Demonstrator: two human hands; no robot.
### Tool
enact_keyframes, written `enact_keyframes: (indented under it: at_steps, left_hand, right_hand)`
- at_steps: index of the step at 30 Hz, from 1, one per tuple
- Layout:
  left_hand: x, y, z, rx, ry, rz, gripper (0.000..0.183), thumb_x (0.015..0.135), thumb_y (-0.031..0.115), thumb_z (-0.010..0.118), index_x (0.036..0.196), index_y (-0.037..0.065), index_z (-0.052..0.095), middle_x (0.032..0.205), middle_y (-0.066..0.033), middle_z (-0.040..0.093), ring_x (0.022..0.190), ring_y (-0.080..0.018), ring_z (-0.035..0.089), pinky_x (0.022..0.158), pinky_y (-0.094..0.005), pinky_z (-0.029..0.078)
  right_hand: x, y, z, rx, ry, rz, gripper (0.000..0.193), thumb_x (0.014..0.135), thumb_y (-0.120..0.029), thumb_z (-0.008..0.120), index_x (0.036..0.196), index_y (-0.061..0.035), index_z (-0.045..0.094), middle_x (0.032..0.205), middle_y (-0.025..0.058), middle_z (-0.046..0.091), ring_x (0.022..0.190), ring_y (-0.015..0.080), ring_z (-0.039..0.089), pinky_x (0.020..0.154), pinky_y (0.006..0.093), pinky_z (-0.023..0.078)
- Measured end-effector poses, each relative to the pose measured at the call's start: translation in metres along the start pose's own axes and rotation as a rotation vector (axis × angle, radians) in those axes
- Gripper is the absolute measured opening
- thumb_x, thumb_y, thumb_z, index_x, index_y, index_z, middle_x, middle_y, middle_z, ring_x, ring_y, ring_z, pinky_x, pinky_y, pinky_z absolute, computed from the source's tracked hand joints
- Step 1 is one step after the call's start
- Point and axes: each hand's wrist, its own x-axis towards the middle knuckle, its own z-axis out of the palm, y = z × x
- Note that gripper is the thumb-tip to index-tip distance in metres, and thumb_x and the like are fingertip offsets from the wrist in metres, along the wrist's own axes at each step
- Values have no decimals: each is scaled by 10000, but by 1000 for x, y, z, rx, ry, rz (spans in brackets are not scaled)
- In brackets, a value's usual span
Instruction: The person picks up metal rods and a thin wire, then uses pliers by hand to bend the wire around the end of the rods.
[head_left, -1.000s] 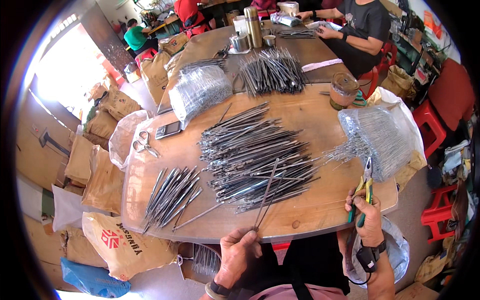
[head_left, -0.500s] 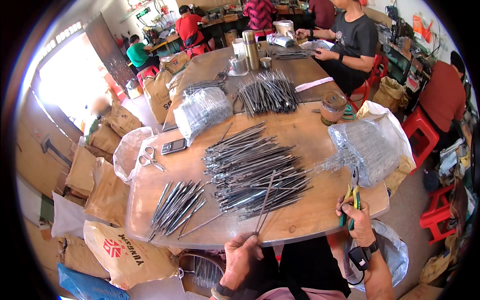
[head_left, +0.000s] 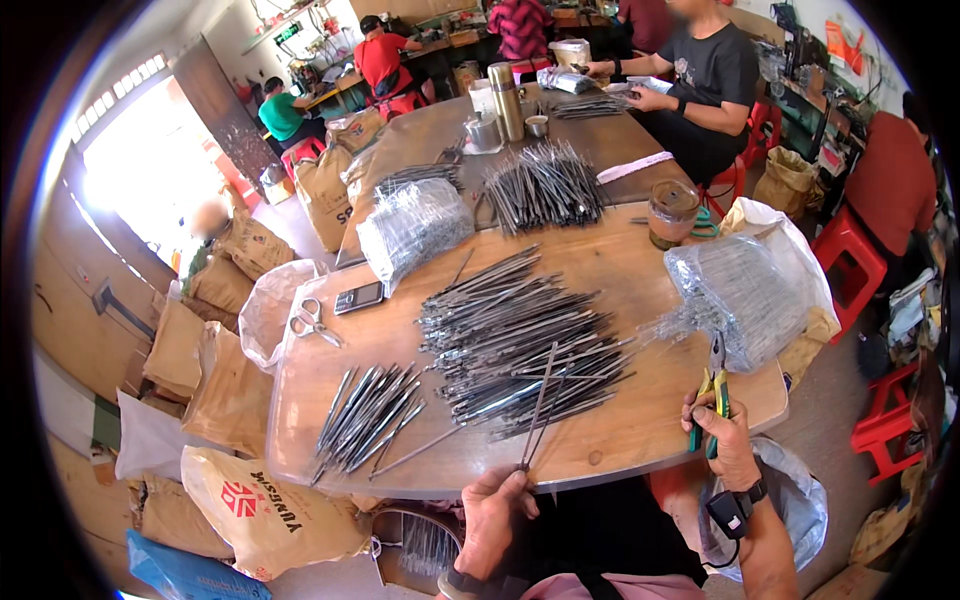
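Observation:
Pinched between the thumb and fingers of my left hand [head_left: 492, 520], at the table's near edge, are two thin dark metal rods [head_left: 541, 405] that spread apart toward their far ends. My right hand [head_left: 728, 447] is closed round pliers [head_left: 718, 385] with green and yellow handles, jaws pointing away from me. A large pile of dark metal rods [head_left: 515, 340] lies in front of my left hand. To its left is a smaller pile of similar rods [head_left: 368, 415]. Beyond the pliers, a clear plastic bag of thin rods [head_left: 740, 295] lies at the table's right side.
White-handled scissors [head_left: 315, 322] and a phone [head_left: 360, 297] lie at the left. Another plastic-wrapped bundle [head_left: 415, 228], an upright rod bunch [head_left: 545, 190], a glass jar [head_left: 672, 212] and a flask [head_left: 506, 102] stand farther back. Sacks [head_left: 270, 515] crowd the left; a co-worker [head_left: 700, 75] sits far right.
The whole view has shifted slightly, so things appear a little farther right. Both hands keep their grips on the rods and the pliers.

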Motion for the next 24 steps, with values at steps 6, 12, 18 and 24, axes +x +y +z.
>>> enact_keyframes:
  at_steps: [6, 12, 18, 24]
  left_hand:
    - [-1, 1, 3, -2, 15, -7, 139, 894, 29, 644, 1003, -56, 663, 775, -116, 659, 528, -214, 620, 481, -306, 502]
    - [-6, 4, 6, -25, 23, -22, 139, 898, 14, 626, 1013, -60, 655, 788, -129, 665, 516, -216, 611, 484, -301, 500]
    - [-4, 1, 3, -24, -4, -7, 145, 902, 15, 606, 1014, -62, 659, 779, -137, 673, 545, -191, 612, 517, -288, 485]
    - [-4, 4, 5, -41, -2, -27, 145, 901, 10, 607, 1015, -63, 658, 765, -147, 670, 544, -191, 608, 515, -288, 485]
  right_hand:
    - [0, -4, 1, -19, 5, 2, 108, 836, -58, 687, 891, 26, 646, 926, 115, 621, 758, 180, 590, 708, 305, 484]
    - [-2, -1, -2, -18, 21, 33, 112, 826, -59, 699, 875, 21, 638, 944, 123, 613, 763, 194, 584, 700, 321, 490]
    - [-1, -1, 0, 1, 11, 13, 99, 841, -44, 680, 903, 27, 650, 913, 113, 626, 762, 168, 597, 713, 293, 486]
    - [1, -3, 0, -14, 3, 51, 89, 840, -39, 680, 895, 21, 646, 920, 117, 624, 764, 174, 596, 714, 297, 487]
